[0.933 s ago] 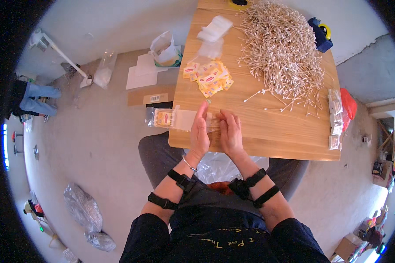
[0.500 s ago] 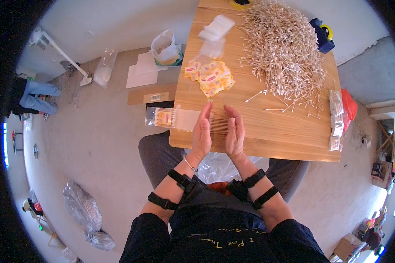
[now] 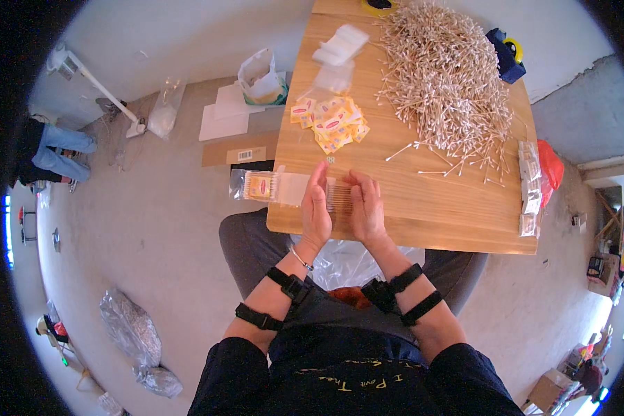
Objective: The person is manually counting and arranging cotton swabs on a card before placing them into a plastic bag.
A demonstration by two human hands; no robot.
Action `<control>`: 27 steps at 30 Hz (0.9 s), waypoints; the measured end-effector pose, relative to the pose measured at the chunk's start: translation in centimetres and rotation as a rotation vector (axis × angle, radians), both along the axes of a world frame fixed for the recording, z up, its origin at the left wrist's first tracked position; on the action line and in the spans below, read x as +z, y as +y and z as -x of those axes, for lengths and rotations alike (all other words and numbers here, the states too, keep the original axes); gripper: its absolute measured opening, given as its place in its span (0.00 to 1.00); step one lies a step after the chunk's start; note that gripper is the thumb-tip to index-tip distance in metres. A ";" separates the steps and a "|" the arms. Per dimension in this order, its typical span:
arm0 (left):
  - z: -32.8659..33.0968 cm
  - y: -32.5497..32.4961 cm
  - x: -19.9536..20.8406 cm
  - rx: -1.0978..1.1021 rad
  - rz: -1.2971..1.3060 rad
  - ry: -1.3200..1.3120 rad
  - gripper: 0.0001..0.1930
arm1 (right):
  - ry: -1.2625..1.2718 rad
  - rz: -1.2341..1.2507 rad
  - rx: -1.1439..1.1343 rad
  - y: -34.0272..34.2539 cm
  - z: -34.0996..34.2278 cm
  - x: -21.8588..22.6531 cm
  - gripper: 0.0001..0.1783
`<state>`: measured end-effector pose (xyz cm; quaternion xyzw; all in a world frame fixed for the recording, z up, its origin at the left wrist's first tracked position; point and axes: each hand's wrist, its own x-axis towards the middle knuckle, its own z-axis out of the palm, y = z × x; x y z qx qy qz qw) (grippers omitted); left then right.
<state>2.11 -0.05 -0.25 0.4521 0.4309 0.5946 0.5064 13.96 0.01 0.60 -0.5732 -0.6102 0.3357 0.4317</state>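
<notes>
Has a flat row of cotton swabs (image 3: 340,198) on the wooden table (image 3: 437,218), close to the front edge and between both palms; shows the sticks side by side, running left to right. Holds the left hand (image 3: 317,213) on edge at the left end of the row: open, fingers straight and together. Holds the right hand (image 3: 367,209) opposite, palm inward, at the right end: also open, fingers slightly bent. Cannot tell firm contact of the left palm with the swab ends.

Shows, left of the left hand, a pale flat strip (image 3: 293,189) and, beyond the left table edge, a clear bag (image 3: 259,186) with swabs and a yellow card inside. Shows, farther back on the table, a loose pile of yellow cards (image 3: 334,123) and, behind it, translucent plastic (image 3: 342,46). Has a large heap of cotton swabs (image 3: 444,76) at the right rear, with stray swabs (image 3: 452,166) in front and a dark blue holder (image 3: 507,68) behind to the right. Has small packets (image 3: 528,186) along the right table edge, beside a red bag (image 3: 551,170). Shows, on the floor (image 3: 180,236) to the left, a white bag (image 3: 260,80) and crumpled clear plastic (image 3: 130,329)
</notes>
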 end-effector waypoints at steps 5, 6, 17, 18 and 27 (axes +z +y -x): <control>0.1 -0.1 0.3 -0.045 -0.007 -0.016 0.36 | 0.506 -0.024 -0.103 -0.3 0.0 -0.6 0.19; 0.1 -0.1 0.4 -0.059 -0.008 -0.017 0.36 | 0.608 -0.056 -0.110 -0.3 0.2 -0.7 0.20; 0.4 0.4 -0.5 -0.092 0.022 -0.104 0.37 | 0.563 -0.046 -0.028 -0.5 0.2 -1.0 0.24; 0.6 0.4 -0.7 -0.061 0.051 -0.186 0.37 | 0.545 -0.033 -0.031 -0.6 0.0 -0.9 0.25; 0.8 0.2 -0.7 -0.056 0.055 -0.202 0.35 | -0.218 -0.184 -0.289 -0.8 -7.5 -0.7 0.24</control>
